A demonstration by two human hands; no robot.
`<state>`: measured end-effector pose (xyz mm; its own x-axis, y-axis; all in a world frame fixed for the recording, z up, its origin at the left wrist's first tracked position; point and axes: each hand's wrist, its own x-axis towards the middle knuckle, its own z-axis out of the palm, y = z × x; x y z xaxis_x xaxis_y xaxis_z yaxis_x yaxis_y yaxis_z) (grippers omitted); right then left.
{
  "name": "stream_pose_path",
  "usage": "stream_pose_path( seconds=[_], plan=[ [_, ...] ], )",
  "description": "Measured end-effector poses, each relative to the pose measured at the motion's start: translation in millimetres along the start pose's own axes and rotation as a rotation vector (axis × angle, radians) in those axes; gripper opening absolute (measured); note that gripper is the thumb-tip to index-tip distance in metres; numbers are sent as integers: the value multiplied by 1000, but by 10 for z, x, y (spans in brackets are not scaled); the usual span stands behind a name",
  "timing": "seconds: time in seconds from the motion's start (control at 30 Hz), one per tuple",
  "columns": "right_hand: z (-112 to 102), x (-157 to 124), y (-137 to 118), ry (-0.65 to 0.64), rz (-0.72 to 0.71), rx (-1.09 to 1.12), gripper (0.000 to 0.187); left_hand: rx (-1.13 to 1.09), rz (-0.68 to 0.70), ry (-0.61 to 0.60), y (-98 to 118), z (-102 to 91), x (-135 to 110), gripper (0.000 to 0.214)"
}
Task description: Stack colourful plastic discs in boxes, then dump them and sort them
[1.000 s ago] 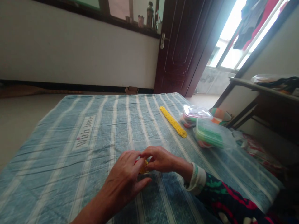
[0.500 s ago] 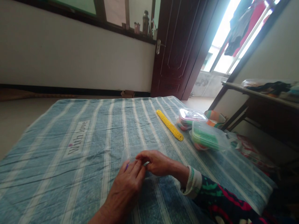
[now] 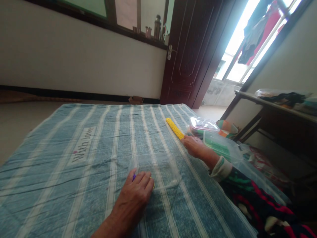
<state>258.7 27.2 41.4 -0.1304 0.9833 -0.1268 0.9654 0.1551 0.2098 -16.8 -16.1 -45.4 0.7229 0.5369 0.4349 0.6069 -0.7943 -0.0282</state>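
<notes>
My left hand (image 3: pixel 138 190) is closed, resting over the left part of a clear plastic lid or shallow tray (image 3: pixel 165 172). A small purple bit (image 3: pixel 134 177) shows between its thumb and fingers, with a trace of yellow at the fingertips; the rest is hidden. Farther right, my right hand (image 3: pixel 196 148) has its fingers closed on the near end of a long yellow strip (image 3: pixel 174 128) that looks crocheted. That strip lies flat and slanting on the striped cloth (image 3: pixel 99 185), its near end covered by the hand.
Just beyond my right hand stand a clear lidded box (image 3: pixel 204 124) and a clear box with green contents (image 3: pixel 223 145). A side table (image 3: pixel 274 102) holds bagged items at the right. A dark door (image 3: pixel 185 56) is at the back.
My right hand has left my left hand and moved right and forward to the yellow strip. My left hand stays over the clear plastic piece, which is now less covered.
</notes>
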Motion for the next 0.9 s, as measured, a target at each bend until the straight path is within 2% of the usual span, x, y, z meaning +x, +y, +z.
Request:
stream_pose_path(
  seconds=[0.13,0.4,0.63,0.9],
  plan=[
    [184,89,122,-44,26,-55,29,16,6,-17,12,4,-1,31],
    [349,189,90,-51,104,-69,32,22,-7,47,-11,148,-51,28],
    [409,199,115,-56,146,-73,31,10,-5,28,5,105,-42,28],
    [362,141,91,-23,170,-120,33,19,-8,10,9,97,-33,29]
  ],
)
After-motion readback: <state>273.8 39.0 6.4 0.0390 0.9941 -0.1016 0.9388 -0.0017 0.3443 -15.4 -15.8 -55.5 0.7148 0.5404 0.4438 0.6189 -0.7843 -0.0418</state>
